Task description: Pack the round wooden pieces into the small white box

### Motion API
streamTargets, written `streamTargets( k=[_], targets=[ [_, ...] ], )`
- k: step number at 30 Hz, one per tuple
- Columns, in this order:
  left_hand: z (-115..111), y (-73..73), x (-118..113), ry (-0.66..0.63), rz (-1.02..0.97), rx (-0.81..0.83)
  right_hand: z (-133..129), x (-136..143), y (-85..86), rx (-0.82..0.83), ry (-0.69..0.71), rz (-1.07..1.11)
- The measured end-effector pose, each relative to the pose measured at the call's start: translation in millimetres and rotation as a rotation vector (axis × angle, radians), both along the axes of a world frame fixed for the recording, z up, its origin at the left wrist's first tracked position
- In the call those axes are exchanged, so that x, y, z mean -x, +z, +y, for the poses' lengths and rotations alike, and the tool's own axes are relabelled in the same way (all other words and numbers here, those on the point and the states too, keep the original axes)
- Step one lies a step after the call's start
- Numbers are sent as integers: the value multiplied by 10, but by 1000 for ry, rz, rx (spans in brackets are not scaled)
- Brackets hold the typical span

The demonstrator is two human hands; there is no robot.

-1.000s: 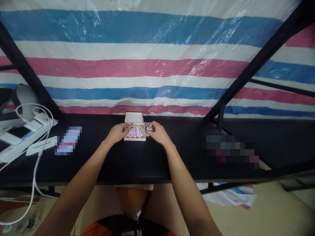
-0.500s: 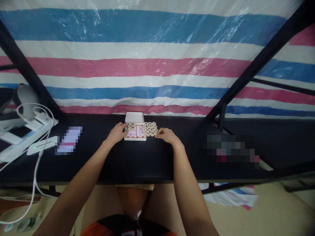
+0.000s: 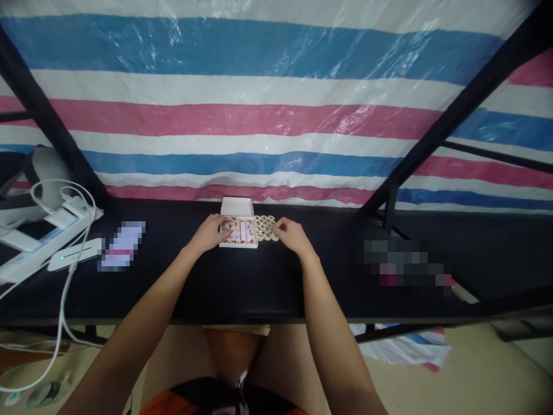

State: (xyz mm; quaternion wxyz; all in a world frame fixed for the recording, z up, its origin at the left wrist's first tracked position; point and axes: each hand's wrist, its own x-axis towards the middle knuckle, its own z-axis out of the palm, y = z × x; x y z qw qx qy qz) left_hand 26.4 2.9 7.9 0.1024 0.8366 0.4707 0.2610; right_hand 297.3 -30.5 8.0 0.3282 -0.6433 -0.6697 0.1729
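Observation:
A small white box [image 3: 238,244] lies on the black tabletop, holding round Chinese chess pieces and a pink-and-white printed sheet [image 3: 243,230]. My left hand [image 3: 211,233] is at the box's left side, fingers and thumb apart and reaching over its contents; no piece shows between them. Just right of the box, several cream Chinese chess pieces [image 3: 264,227] lie in close rows. At their right edge is my right hand [image 3: 291,233], its curled thumb and fingertips apart and against the outer pieces. My right fingers partly hide those pieces.
The white box lid [image 3: 237,206] is behind the box. To the left are a blurred-out phone [image 3: 122,246], a white device [image 3: 75,255], white cables [image 3: 64,294] and a power strip [image 3: 41,245]. A pixelated item [image 3: 404,264] lies right, near black frame bars [image 3: 432,135]. Striped sheeting [image 3: 242,121] hangs behind.
My right hand has shifted slightly up along the right edge of the chess pieces, its fingers now less pinched. My left thumb and fingers reach further right over the box.

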Motion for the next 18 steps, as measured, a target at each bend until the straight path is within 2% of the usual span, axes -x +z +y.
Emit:
streamTargets(
  k=[4, 7, 9, 11, 14, 18],
  targets=[
    [-85, 46, -91, -140, -49, 4, -20, 296, -9, -111, 268, 177],
    [-149, 68, -153, -208, -47, 23, -38, 509, -39, -58, 439, 255],
    [-175, 74, -179, -227, -37, 32, -38, 585, -58, -10, 492, 301],
    [-184, 73, -192, -239, -52, 19, -26, 592, -68, 13, 501, 349],
    [-166, 60, -181, -234, -79, -8, 3, 474, -64, 15, 423, 393],
    [-99, 48, -103, -107, -36, -26, 17, 160, -47, 148, 267, 318]
  ],
)
